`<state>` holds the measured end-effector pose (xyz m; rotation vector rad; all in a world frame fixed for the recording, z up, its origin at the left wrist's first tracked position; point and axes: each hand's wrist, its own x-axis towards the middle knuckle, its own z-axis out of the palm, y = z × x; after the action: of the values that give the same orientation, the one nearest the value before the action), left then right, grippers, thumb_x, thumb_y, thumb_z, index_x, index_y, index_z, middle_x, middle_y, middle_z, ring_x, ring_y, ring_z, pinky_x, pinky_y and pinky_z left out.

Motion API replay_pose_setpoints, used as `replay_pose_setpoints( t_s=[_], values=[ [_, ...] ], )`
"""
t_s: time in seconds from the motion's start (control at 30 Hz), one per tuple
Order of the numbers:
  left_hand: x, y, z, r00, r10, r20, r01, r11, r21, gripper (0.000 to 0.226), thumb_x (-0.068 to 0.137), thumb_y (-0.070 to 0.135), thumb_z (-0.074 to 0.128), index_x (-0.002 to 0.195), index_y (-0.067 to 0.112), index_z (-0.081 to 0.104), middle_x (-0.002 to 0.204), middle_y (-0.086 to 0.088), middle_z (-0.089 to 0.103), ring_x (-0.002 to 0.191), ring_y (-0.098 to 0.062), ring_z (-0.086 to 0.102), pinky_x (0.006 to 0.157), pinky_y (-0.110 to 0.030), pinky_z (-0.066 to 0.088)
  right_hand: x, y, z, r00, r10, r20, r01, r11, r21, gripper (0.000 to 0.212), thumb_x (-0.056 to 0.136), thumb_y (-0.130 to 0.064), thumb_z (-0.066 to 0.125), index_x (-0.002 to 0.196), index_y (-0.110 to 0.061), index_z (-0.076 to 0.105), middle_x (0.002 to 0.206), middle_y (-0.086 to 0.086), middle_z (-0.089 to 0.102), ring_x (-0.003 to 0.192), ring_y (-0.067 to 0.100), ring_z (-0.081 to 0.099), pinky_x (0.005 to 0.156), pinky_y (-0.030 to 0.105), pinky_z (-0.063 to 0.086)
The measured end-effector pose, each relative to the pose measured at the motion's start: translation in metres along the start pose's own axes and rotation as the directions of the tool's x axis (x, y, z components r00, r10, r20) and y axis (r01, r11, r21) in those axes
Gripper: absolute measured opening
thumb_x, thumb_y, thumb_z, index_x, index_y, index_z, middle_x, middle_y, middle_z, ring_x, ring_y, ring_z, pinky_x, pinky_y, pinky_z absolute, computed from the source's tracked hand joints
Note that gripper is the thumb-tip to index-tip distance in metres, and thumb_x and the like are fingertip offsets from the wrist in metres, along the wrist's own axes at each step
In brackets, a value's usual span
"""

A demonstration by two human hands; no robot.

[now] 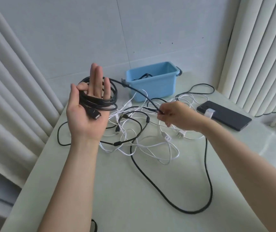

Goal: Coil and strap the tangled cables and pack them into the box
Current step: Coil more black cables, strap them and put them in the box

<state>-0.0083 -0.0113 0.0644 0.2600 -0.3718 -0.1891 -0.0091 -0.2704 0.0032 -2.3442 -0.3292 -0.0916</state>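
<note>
black usb cable (pixel 100 104) half coiled, left of the blue box (pixel 152 87)

holds up the left hand (pixel 87 114), palm upward, left of the box and nearer the camera. carries several loops of the cable round the fingers (pixel 98 81): three straight and slightly apart, forefinger bent over the loops, thumb out to the side. rests the usb socket (pixel 95 116) on the palm. pinches the cable's free run in the right hand (pixel 175 114), fingertips closed on it, just in front of the box. leaves the tangle of white and black cables (pixel 134 131) on the table (pixel 117 198) in front of the box, a white two-pin plug (pixel 180 133) among them. shows a coiled black cable (pixel 144 76) inside the box, and a black phone (pixel 226 116) right of the box.
</note>
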Motion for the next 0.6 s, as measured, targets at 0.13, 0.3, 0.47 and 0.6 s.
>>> replay_pose_setpoints(
  t_s=[0.13,0.3,0.47,0.6],
  values=[
    [0.009,0.007,-0.012,0.962,0.237,-0.138,-0.195,0.944,0.266,0.036,0.107,0.032,0.041,0.081,0.012,0.055,0.144,-0.016,0.056,0.132,-0.023,0.056,0.111,-0.048,0.043,-0.006,-0.021,0.014,0.993,-0.052,0.109,0.072,0.979,-0.190,0.020,0.101,-0.028,0.051,0.085,-0.021,0.060,0.070,-0.005,0.059,0.068,0.017,0.057,0.067,0.031,0.045],
    [0.011,-0.003,-0.019,0.901,0.367,-0.232,-0.144,0.756,0.639,0.040,0.104,0.030,0.049,0.141,0.012,0.048,0.152,-0.001,0.047,0.138,-0.009,0.044,0.106,-0.055,0.046,-0.025,-0.060,0.030,0.973,-0.093,0.213,0.189,0.848,-0.495,0.036,0.101,-0.053,0.042,0.096,-0.024,0.064,0.082,-0.002,0.059,0.079,0.027,0.051,0.071,0.037,0.048],
    [0.004,-0.020,-0.027,0.983,0.177,-0.053,0.012,0.227,0.974,0.057,0.098,0.033,0.056,0.150,0.015,0.042,0.153,0.010,0.044,0.143,-0.010,0.040,0.121,-0.041,0.030,-0.044,-0.095,0.024,0.945,-0.218,0.243,0.320,0.768,-0.554,0.030,0.095,-0.056,0.053,0.101,-0.029,0.065,0.081,-0.003,0.059,0.085,0.030,0.059,0.068,0.035,0.047],
    [-0.001,-0.027,-0.030,0.978,-0.211,0.000,-0.012,-0.052,0.999,0.037,0.105,0.024,0.050,0.139,0.009,0.056,0.139,0.004,0.060,0.129,-0.002,0.053,0.105,-0.022,0.044,-0.045,-0.103,0.007,0.884,-0.461,0.070,0.438,0.768,-0.467,0.008,0.092,-0.036,0.065,0.090,-0.029,0.067,0.078,-0.008,0.065,0.069,0.021,0.056,0.060,0.033,0.044]
  ],
)
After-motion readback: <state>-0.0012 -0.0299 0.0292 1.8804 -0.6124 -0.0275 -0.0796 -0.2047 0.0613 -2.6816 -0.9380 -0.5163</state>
